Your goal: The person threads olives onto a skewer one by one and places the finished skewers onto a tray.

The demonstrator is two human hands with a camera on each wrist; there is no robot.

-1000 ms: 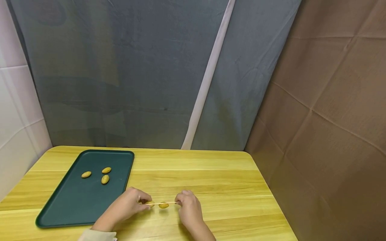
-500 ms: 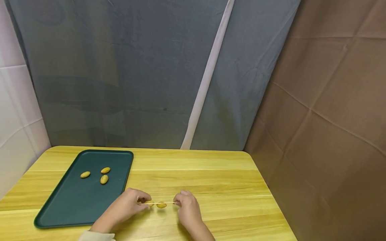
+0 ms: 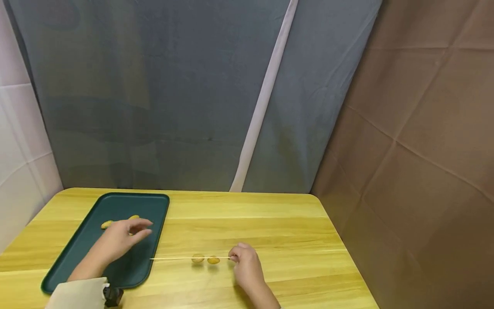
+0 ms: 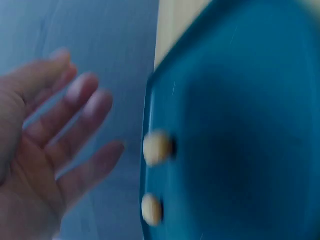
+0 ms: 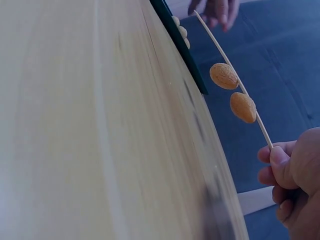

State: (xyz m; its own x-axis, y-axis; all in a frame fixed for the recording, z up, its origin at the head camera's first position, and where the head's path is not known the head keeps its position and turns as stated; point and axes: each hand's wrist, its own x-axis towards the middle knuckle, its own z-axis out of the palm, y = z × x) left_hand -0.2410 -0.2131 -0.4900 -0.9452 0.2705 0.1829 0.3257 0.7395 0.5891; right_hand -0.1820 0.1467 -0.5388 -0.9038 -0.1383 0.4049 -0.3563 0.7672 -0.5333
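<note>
My right hand (image 3: 247, 266) pinches one end of a thin wooden stick (image 3: 170, 259), held level over the table. Two brown oval nuts, one (image 3: 198, 259) and another (image 3: 214, 260), are on the stick, side by side; the right wrist view shows them close together, the nearer one (image 5: 243, 107) not far from the fingertips. Above the dark green tray (image 3: 115, 274) is my left hand (image 3: 115, 240), fingers apart and holding nothing. Similar nuts lie in the tray near it, one (image 3: 106, 224) and another (image 3: 134, 217); a third is mostly hidden behind the hand.
The tray stands on the left of a light wooden table (image 3: 247, 214). A grey cloth (image 3: 185, 107) hangs behind, a brown one (image 3: 424, 150) on the right and a white one (image 3: 23, 128) on the left.
My left hand has let go of the nut and stick and moved left, over the tray. The stick's far end and both nuts now show. My right hand has shifted slightly right.
</note>
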